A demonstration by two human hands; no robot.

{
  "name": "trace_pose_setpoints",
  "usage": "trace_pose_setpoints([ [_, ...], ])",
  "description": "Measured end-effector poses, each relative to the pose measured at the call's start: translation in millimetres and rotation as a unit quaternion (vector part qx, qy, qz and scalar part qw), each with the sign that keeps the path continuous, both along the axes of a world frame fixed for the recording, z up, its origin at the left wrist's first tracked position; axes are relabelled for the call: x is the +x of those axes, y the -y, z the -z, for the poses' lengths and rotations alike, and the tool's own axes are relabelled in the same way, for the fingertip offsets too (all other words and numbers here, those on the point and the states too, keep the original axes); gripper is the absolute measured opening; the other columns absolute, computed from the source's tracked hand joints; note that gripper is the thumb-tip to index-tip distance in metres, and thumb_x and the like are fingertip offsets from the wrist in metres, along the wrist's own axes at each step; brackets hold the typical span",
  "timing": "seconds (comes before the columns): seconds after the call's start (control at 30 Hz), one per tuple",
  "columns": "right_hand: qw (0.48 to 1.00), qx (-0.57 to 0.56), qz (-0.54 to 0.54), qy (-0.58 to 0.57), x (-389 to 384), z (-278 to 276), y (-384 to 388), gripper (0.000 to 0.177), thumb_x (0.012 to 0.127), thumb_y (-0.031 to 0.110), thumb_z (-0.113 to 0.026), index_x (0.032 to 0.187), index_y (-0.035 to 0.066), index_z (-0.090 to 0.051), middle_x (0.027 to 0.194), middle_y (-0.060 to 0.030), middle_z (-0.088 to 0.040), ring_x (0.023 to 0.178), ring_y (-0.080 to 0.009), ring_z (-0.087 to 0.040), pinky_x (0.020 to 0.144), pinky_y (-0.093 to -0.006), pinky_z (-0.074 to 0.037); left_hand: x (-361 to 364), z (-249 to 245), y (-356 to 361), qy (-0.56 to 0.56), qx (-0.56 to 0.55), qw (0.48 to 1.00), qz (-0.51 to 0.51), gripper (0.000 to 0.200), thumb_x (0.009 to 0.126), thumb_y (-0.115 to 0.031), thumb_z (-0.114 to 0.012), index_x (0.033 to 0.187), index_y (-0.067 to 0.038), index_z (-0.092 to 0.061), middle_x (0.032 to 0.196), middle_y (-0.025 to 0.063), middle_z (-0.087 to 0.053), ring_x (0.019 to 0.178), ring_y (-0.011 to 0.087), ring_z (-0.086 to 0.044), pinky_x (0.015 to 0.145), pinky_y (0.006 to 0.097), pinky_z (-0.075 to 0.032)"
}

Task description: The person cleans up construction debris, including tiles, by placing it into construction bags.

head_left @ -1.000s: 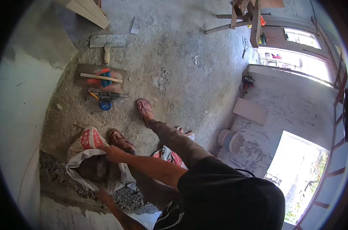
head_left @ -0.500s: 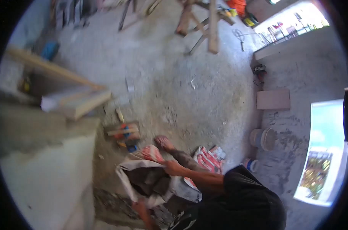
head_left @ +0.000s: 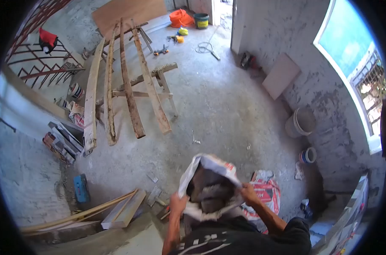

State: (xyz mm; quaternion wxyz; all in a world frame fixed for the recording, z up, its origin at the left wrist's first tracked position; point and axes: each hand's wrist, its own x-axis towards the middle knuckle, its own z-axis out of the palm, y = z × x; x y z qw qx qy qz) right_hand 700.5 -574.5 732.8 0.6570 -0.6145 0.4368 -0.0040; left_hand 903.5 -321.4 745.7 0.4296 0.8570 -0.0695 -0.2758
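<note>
A white sack with red print (head_left: 216, 162) is held with its mouth wide apart, close in front of my body. Dark grey-brown lumpy material (head_left: 214, 191) shows inside it. My left hand (head_left: 178, 203) is closed on the left side of the rim, fingers wrapped over the edge. On the opposite side, my right hand (head_left: 249, 193) grips the rim with bent fingers. Just beyond my right hand, a red and white bag (head_left: 265, 197) lies flat on the floor.
Long wooden boards (head_left: 131, 80) rest on a sawhorse (head_left: 165, 89) ahead. White buckets (head_left: 301, 122) stand along the right wall. At lower left lie a pale plank (head_left: 124, 209) and a blue object (head_left: 81, 188). A leaning panel (head_left: 348, 216) is at lower right.
My view has swung round, bringing the boards and sawhorse fully into sight. The sack has shifted to the centre in front of me, its mouth facing up, both hands still on its rim.
</note>
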Motion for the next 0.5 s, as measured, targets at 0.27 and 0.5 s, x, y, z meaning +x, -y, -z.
trace_pose_setpoints([
  [0.27, 0.969, 0.038, 0.242, 0.04, 2.4, -9.7, 56.6, 0.033, 0.073, 0.015, -0.054, 0.1, -0.002, -0.06, 0.083, -0.0033, -0.058, 0.072, -0.0127, -0.055, 0.062, -0.0267, -0.044, 120.0, 23.2, 184.5, -0.046, -0.06, 0.969, 0.235, 0.038, 0.065, -0.018, -0.068, 0.099, -0.001, -0.063, 0.078, 0.0192, -0.065, 0.073, 0.026, -0.063, 0.069, 0.0367, -0.048],
  [0.5, 0.911, 0.053, 0.405, -0.06, 86.0, -67.5, 90.9, 0.037, 0.073, 0.025, -0.06, 0.102, 0.0, -0.064, 0.091, -0.0159, -0.064, 0.083, -0.0323, -0.062, 0.07, -0.0409, -0.049, 223.5, 51.2, 349.8, -0.12, -0.059, 0.899, 0.418, 0.046, 0.067, -0.018, -0.063, 0.111, -0.008, -0.06, 0.105, 0.0168, -0.063, 0.096, 0.0311, -0.061, 0.089, 0.038, -0.044],
])
